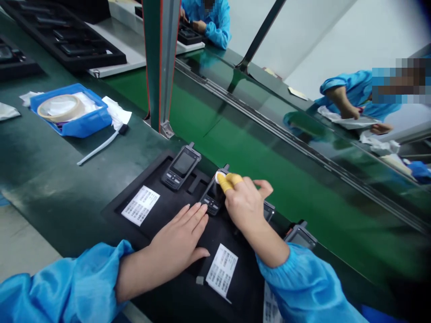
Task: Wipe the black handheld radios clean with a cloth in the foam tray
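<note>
A black foam tray [188, 197] holds several handheld radios with small screens and stub antennas. My right hand [245, 202], with yellow finger cots on its fingertips, pinches a white round pad [219, 176] against the top of one radio [213, 202]. Lying flat, my left hand [178, 237] has its fingers stretched out and the fingertips at that radio's lower edge. To the left sits another radio [182, 167], face up. Beyond my right wrist a further radio [302, 236] shows partly. White barcode label sheets [140, 205] lie on the tray, one beside my left thumb.
A blue bin [85, 128] with a tape roll [60, 108] and white wipes stands at the left, near a pale brush-like stick [99, 148]. A metal post [164, 67] rises beside the green conveyor belt [215, 134]. Two co-workers in blue work across it. More device trays [77, 51] stand upper left.
</note>
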Motion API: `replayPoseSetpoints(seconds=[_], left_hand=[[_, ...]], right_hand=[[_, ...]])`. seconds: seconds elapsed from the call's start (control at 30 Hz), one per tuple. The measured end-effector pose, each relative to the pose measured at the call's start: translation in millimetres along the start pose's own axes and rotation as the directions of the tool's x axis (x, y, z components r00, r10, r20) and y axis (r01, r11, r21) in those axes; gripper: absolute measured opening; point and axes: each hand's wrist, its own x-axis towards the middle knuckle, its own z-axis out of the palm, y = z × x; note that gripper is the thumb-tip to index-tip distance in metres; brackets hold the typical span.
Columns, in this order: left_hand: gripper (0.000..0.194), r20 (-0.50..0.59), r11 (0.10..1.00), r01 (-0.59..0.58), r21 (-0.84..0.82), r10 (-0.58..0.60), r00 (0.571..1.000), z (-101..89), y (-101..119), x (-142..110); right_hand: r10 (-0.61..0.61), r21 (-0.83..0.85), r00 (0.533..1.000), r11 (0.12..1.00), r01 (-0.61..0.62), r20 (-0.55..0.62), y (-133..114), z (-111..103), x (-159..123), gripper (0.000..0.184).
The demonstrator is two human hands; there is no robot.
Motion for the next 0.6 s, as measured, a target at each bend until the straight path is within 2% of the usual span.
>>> replayPoseSetpoints(seconds=[0.1, 0.27, 0.43, 0.6], left_hand=[[0.059, 0.003, 1.000, 0.010, -0.020, -0.010, 1.000, 1.2, 1, 0], [0.062, 0.015, 0.999, 0.015, -0.036, -0.014, 1.000, 2.5, 1, -1], [0.057, -0.006, 0.999, 0.012, -0.040, -0.012, 1.000, 1.2, -1, -1], [0.054, -0.010, 1.000, 0.007, -0.003, -0.007, 1.000, 0.9, 0, 0]], right_hand=[[0.018, -0.019, 1.000, 1.000, -0.018, -0.007, -2, 2, 2, 0.025], [-0.137, 0.124, 0.990, 0.983, 0.135, 0.013, -20, -9, -14, 0.024], [0.007, -0.066, 1.000, 0.998, -0.008, -0.022, -6, 0, 3, 0.024], [0.075, -0.049, 0.997, 0.996, -0.075, -0.001, 17, 8, -2, 0.028]])
